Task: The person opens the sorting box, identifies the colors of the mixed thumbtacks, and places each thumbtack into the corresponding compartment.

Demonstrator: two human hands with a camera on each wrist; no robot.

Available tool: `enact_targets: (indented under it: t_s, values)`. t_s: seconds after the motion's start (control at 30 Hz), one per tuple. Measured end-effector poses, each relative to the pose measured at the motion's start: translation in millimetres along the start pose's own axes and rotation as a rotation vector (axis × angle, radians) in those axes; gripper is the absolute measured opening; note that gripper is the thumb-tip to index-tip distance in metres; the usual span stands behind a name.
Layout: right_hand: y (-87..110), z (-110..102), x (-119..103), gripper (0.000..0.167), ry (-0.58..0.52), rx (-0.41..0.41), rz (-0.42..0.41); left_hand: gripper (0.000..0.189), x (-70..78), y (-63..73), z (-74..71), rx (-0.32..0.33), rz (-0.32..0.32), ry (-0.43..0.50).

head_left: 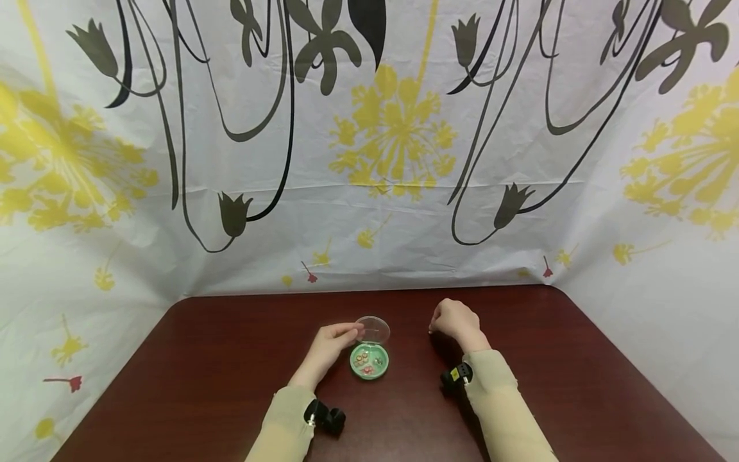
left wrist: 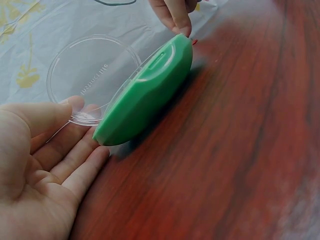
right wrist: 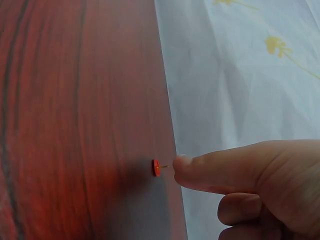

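A small round green case lies on the table with its clear lid raised on the far side. Several tiny coloured pieces are inside it. My left hand pinches the lid's edge between thumb and fingers, its other fingers by the green base in the left wrist view. Off to the right of the case, my right hand is low over the table. Its fingertips pinch the thin gold-coloured pin of a red thumbtack, whose flat head faces away from the fingers. The right fingertips are partly hidden in the head view.
The dark red-brown wooden table has rounded far corners. A white patterned cloth hangs behind it and along both sides. Black wrist cameras sit on both sleeves.
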State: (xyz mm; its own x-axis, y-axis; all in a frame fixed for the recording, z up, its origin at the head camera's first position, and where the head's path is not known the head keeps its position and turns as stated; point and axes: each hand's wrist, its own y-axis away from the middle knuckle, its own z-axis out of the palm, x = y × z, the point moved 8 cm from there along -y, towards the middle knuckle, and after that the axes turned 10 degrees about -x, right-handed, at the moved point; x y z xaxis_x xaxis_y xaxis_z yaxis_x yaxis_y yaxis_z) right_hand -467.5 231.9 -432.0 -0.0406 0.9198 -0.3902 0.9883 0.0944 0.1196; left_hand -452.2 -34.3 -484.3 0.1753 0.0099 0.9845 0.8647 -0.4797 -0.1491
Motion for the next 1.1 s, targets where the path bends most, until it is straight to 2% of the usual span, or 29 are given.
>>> enact_targets:
  t_s: [0.43, 0.57, 0.67, 0.73, 0.8, 0.87, 0.93, 1.03, 1.1]
  values:
    - [-2.4, 5.0, 0.3, 0.017, 0.001, -0.023, -0.004, 0.031, 5.2, 1.2, 0.9, 0.013, 0.012, 0.006]
    - [-4.1, -2.6, -0.2, 0.010, -0.116, 0.018, -0.057, 0.031, 3.2, 1.8, 0.4, 0.007, -0.005, 0.001]
    - [-3.3, -17.1, -5.5, 0.015, -0.340, 0.071, -0.132, 0.031, 1.5, 0.9, -1.0, 0.000, -0.017, 0.003]
    - [-1.6, -26.4, -11.2, 0.020, -0.555, 0.083, -0.181, 0.032, 1.7, 0.8, -2.0, -0.002, -0.008, 0.005]
    - [1.3, -31.6, -18.1, 0.022, -0.799, 0.059, -0.228, 0.032, 1.6, 2.1, -2.9, -0.003, 0.004, -0.003]
    - [4.3, -33.5, -26.6, 0.017, -1.035, 0.001, -0.283, 0.032, 0.5, 4.2, -2.6, -0.005, 0.004, -0.008]
    - [7.4, -34.6, -37.6, 0.021, -1.227, -0.085, -0.359, 0.032, -0.7, 6.0, -1.6, -0.008, 0.000, -0.015]
    - [11.9, -40.8, -56.7, 0.038, -1.421, -0.228, -0.502, 0.031, -1.0, 6.1, 0.6, -0.016, 0.005, -0.009]
    - [15.1, -47.4, -69.6, 0.043, -1.519, -0.332, -0.605, 0.031, 0.2, 4.8, 0.7, -0.013, 0.014, -0.004]
